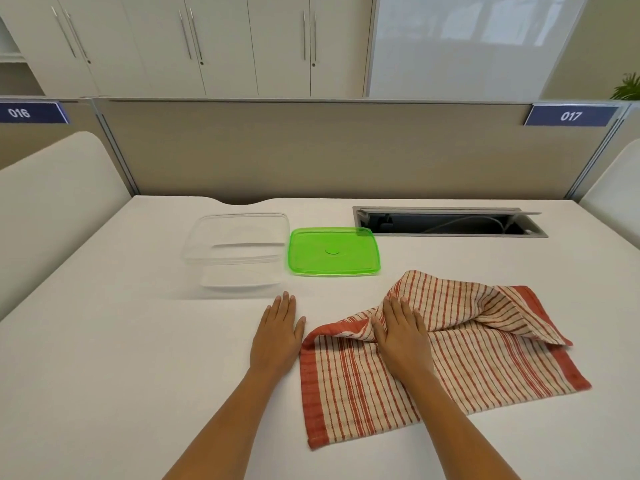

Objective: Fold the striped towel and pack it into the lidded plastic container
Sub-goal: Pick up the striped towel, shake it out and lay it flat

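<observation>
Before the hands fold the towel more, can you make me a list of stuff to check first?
1. Clear plastic container open and empty: ok, nothing shows inside it.
2. Green plastic lid out of the way: ok, it lies flat on the white table beside the container.
3. Red and cream striped towel lying flat: not ok, its far part is bunched and loosely folded over.
4. Right hand on the towel: ok, it presses flat on the fold, no grip closed on the cloth.
5. Left hand free: ok, flat on the table, just left of the towel.
6. Towel small enough for the container: not ok yet.
</observation>
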Motion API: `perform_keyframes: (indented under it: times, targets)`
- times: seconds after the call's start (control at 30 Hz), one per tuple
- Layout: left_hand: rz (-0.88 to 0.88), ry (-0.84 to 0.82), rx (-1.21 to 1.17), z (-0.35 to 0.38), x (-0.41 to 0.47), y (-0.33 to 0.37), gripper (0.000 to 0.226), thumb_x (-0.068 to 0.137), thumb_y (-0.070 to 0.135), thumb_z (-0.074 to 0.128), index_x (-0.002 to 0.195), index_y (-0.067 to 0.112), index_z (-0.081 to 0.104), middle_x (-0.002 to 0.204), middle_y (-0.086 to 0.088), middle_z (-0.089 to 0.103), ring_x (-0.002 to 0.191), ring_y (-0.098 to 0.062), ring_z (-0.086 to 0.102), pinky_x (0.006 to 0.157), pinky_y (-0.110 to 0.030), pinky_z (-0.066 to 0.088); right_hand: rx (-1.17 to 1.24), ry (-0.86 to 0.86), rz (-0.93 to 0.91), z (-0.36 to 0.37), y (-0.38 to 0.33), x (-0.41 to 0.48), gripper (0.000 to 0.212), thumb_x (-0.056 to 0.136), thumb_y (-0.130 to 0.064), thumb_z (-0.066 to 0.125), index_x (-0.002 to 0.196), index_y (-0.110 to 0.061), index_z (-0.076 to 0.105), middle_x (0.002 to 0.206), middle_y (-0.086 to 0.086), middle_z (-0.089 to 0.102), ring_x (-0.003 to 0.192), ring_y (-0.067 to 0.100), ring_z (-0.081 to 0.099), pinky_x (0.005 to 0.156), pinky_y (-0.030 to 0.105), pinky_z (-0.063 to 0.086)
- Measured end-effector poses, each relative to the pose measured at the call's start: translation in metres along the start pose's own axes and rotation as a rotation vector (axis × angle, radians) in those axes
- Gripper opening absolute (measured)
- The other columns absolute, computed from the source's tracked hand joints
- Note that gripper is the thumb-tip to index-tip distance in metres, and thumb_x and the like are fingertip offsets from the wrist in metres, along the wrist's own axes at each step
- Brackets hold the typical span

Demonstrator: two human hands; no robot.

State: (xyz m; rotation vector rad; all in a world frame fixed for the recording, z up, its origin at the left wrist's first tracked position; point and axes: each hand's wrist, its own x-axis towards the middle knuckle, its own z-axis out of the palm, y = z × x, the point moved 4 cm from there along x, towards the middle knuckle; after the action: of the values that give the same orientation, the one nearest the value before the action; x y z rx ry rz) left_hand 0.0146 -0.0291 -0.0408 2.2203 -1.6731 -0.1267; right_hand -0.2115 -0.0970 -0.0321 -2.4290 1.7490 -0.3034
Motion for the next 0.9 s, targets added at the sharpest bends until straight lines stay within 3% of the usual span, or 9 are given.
perform_keyframes:
  times: [0.13, 0.37, 0.47, 0.57, 0.67, 0.73, 0.9]
  targets:
    - [0.003, -0.008, -0.024, -0.001, 0.0, 0.001, 0.054, 0.099, 0.037, 0.024, 0.148, 0.016, 0.016, 0.159, -0.002, 0.013, 0.147, -0.014, 0.008, 0.119, -0.028, 0.004, 0.007, 0.005, 0.002, 0.0, 0.0, 0.0, 0.06, 0.097, -0.049, 0.009, 0.15, -0.019, 0.008, 0.16, 0.0, 0.01, 0.148, 0.015, 0.004, 0.121, 0.035, 0.001]
    - [0.024, -0.013, -0.349, -0.01, -0.009, 0.005, 0.043, 0.097, 0.041, 0.033, 0.133, 0.025, 0.049, 0.15, 0.006, 0.038, 0.14, -0.007, 0.027, 0.113, -0.022, 0.016, 0.028, 0.037, 0.007, -0.002, 0.0, 0.001, 0.058, 0.098, -0.048, 0.014, 0.149, -0.02, 0.016, 0.158, -0.001, 0.019, 0.147, 0.015, 0.012, 0.12, 0.034, 0.004]
    - [0.095, -0.073, -0.45, -0.014, -0.013, 0.011, 0.039, 0.092, 0.047, 0.042, 0.122, 0.03, 0.059, 0.141, 0.011, 0.049, 0.132, -0.004, 0.038, 0.11, -0.021, 0.025, 0.059, 0.059, 0.009, -0.003, 0.0, -0.001, 0.056, 0.098, -0.047, 0.018, 0.147, -0.02, 0.023, 0.156, -0.001, 0.026, 0.145, 0.015, 0.017, 0.12, 0.034, 0.006]
    - [0.21, -0.097, -0.403, -0.019, -0.02, 0.021, 0.045, 0.084, 0.052, 0.054, 0.121, 0.027, 0.059, 0.131, 0.009, 0.058, 0.123, -0.005, 0.048, 0.103, -0.02, 0.036, 0.119, 0.097, -0.002, -0.005, 0.001, -0.001, 0.053, 0.098, -0.045, 0.024, 0.144, -0.02, 0.031, 0.151, 0.0, 0.036, 0.142, 0.016, 0.025, 0.119, 0.035, 0.013]
    - [0.272, -0.038, -0.312, -0.021, -0.021, 0.027, 0.034, 0.085, 0.033, 0.059, 0.117, 0.021, 0.063, 0.121, 0.005, 0.065, 0.115, -0.01, 0.055, 0.099, -0.025, 0.044, 0.243, 0.173, -0.016, -0.012, 0.001, -0.003, 0.048, 0.097, -0.044, 0.031, 0.139, -0.022, 0.038, 0.145, -0.001, 0.044, 0.136, 0.015, 0.034, 0.116, 0.033, 0.021]
    - [0.207, 0.014, -0.405, -0.022, -0.02, 0.029, 0.026, 0.085, 0.014, 0.058, 0.11, 0.016, 0.066, 0.113, 0.001, 0.069, 0.107, -0.014, 0.06, 0.096, -0.026, 0.046, 0.334, 0.206, -0.053, -0.02, -0.001, -0.004, 0.049, 0.095, -0.047, 0.035, 0.138, -0.024, 0.039, 0.144, -0.002, 0.044, 0.135, 0.014, 0.034, 0.114, 0.034, 0.024]
    - [0.064, 0.14, -0.645, -0.037, -0.016, 0.047, 0.028, 0.082, 0.002, 0.057, 0.099, 0.021, 0.069, 0.098, 0.007, 0.071, 0.091, -0.007, 0.064, 0.082, -0.002, 0.041, 0.351, 0.111, -0.398, -0.046, -0.037, -0.003, 0.066, 0.083, -0.066, 0.038, 0.14, -0.033, 0.034, 0.146, -0.008, 0.041, 0.136, 0.009, 0.031, 0.115, 0.033, 0.023]
